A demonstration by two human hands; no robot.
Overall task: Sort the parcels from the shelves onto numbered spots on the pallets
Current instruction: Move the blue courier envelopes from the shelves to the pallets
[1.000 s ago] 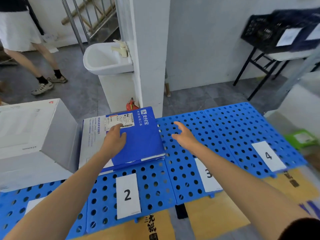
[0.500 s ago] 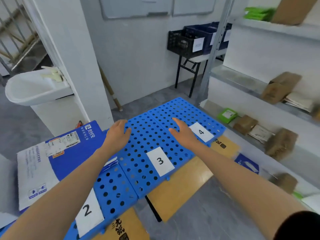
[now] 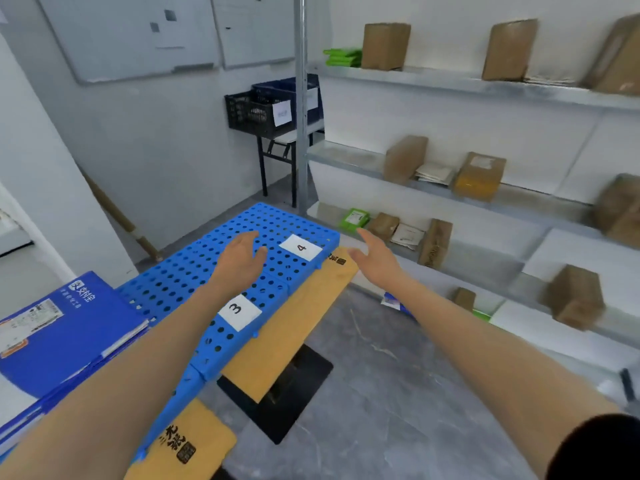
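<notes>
Left hand (image 3: 239,261) above the blue pallets (image 3: 180,282) and right hand (image 3: 375,258) past their right edge are both empty, fingers relaxed. One blue parcel (image 3: 69,327) lies at the left end. Two labels show, 3 (image 3: 239,311) and 4 (image 3: 300,247). Three brown boxes (image 3: 385,46) stand on the top shelf (image 3: 450,80).

Grey marbled floor (image 3: 381,375), pale walls (image 3: 156,150), whiteboards (image 3: 131,32) — black crates (image 3: 247,114) on a folding table (image 3: 284,137)

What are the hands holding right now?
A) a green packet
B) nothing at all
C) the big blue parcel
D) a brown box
B: the left hand and the right hand both have spread, empty fingers and grip no parcel.
</notes>
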